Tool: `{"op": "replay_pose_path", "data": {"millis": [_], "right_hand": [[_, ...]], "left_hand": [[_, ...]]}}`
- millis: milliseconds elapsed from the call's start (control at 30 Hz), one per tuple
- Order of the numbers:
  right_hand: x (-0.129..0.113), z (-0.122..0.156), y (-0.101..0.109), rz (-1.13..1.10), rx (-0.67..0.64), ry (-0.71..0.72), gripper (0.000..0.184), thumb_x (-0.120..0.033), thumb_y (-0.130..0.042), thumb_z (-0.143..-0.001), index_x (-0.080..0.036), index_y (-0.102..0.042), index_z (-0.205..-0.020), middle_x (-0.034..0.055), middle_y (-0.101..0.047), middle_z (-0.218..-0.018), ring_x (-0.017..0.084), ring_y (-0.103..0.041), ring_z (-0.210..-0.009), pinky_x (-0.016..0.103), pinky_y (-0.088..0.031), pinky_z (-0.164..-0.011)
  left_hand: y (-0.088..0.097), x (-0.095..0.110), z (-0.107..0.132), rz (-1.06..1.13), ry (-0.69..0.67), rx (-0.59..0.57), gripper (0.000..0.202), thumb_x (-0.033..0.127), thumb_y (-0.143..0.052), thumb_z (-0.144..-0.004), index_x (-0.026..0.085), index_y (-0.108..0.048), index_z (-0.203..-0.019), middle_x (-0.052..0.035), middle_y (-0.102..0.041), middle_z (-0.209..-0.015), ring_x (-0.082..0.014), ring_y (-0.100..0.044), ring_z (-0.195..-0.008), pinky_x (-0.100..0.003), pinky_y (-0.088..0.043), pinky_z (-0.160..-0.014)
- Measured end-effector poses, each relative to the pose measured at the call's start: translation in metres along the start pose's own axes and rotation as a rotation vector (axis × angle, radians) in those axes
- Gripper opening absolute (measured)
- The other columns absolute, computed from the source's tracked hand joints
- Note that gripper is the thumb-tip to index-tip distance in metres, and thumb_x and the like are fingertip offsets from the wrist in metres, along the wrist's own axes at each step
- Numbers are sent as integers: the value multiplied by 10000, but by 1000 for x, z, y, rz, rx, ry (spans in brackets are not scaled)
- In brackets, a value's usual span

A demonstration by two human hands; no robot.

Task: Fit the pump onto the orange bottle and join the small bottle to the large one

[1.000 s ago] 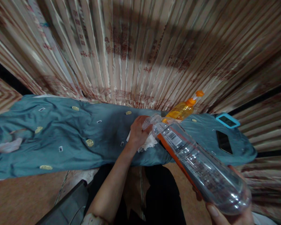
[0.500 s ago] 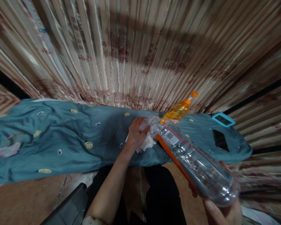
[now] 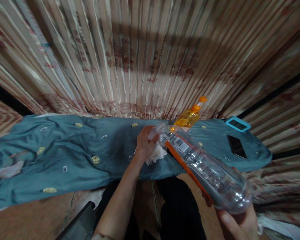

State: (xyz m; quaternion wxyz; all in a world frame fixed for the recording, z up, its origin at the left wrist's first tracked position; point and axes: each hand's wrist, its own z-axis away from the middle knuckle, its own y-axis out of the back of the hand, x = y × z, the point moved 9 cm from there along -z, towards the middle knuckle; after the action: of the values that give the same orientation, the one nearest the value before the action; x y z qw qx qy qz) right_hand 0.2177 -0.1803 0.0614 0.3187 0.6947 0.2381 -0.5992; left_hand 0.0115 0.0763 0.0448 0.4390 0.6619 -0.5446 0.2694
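Observation:
A large clear plastic bottle (image 3: 202,166) with an orange-edged label and a barcode slants across the right half of the view, its neck toward the middle. My right hand (image 3: 237,220) is closed around its base from below. At the neck end, my left hand (image 3: 145,143) is closed on the clear plastic there; its fingertips are partly hidden. White crumpled tissue (image 3: 157,155) lies just under the left hand. Behind the neck stands a pump bottle (image 3: 188,118) of yellow-orange liquid with an orange top.
A teal patterned cloth (image 3: 72,150) covers the long narrow surface before me. On its right lie a black phone (image 3: 236,146) and a blue-framed device (image 3: 238,124). A pale wrapper (image 3: 10,169) is at far left. Pleated curtains (image 3: 145,60) hang close behind and at the sides.
The view has shifted slightly. The bottle's base sits a little further left and higher in view. Both hands keep their hold.

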Motion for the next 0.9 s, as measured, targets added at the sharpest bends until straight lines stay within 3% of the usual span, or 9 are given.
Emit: {"op": "replay_pose_path", "data": {"millis": [67,133,233,333,433,500,633,800,900], "right_hand": [[-2,1,0,-19,65,-64,1230,-650,-875,-537,-210,-347,-1557,114,-600,-1345,196,-629,-924,287,-506,-787],[-7,2,-2,-10,90,-64,1262,-635,-888,-507,-186,-344,-1553,131,-557,-1416,267,-611,-1116,354,-498,-941],[-11,1,-6,-2,88,-48,1234,-557,-882,-542,-167,-307,-1562,157,-496,-1488,373,-482,-1344,523,-352,-1148],[-11,0,-5,-4,89,-12,1206,-498,-881,-548,-162,-315,-1558,178,-502,-1470,425,-478,-1326,652,-301,-1141],[-2,-3,0,-47,80,14,1166,-466,-891,-557,-208,-339,-1550,177,-418,-1535,454,-410,-1373,717,-204,-1147],[6,-5,5,-84,90,24,1138,-442,-907,-541,-229,-378,-1525,182,-413,-1538,471,-405,-1373,751,-202,-1121],[14,-11,16,-84,133,91,1096,-410,-931,-491,-218,-467,-1465,188,-507,-1461,470,-496,-1289,780,-235,-1076],[-1,-12,14,4,142,209,1030,-431,-909,-569,-170,-478,-1467,164,-565,-1406,401,-518,-1275,699,-207,-1141],[-7,-10,13,71,166,226,1057,-498,-898,-552,-124,-491,-1453,185,-588,-1366,410,-545,-1232,706,-191,-1139]], "left_hand": [[0,2,0,6,-12,2,190,254,-608,-876,163,-700,-1016,-83,-739,-1002,-235,-693,-971,-357,-542,-909],[0,3,0,5,-18,5,188,262,-606,-880,168,-699,-1013,-80,-740,-1001,-233,-693,-964,-351,-543,-901],[1,3,0,-16,-8,5,181,278,-616,-880,183,-697,-1011,-75,-742,-1004,-234,-695,-966,-355,-544,-903],[2,1,1,-10,-12,13,190,284,-629,-872,181,-694,-1018,-81,-743,-1017,-241,-699,-977,-365,-547,-913],[2,-2,2,7,-21,25,214,281,-644,-856,171,-691,-1034,-91,-745,-1050,-245,-701,-996,-372,-547,-928],[2,-3,3,10,-22,30,221,284,-647,-853,166,-693,-1034,-93,-750,-1046,-246,-701,-998,-373,-544,-931],[1,1,3,18,-62,30,218,315,-622,-879,167,-704,-1017,-94,-755,-1036,-247,-696,-1002,-371,-533,-931],[1,5,2,-13,-96,21,244,364,-585,-912,172,-710,-996,-92,-751,-998,-236,-689,-962,-349,-527,-882],[1,4,1,-34,-97,23,247,376,-593,-910,177,-707,-1002,-91,-752,-1015,-235,-685,-976,-344,-522,-886]]}}
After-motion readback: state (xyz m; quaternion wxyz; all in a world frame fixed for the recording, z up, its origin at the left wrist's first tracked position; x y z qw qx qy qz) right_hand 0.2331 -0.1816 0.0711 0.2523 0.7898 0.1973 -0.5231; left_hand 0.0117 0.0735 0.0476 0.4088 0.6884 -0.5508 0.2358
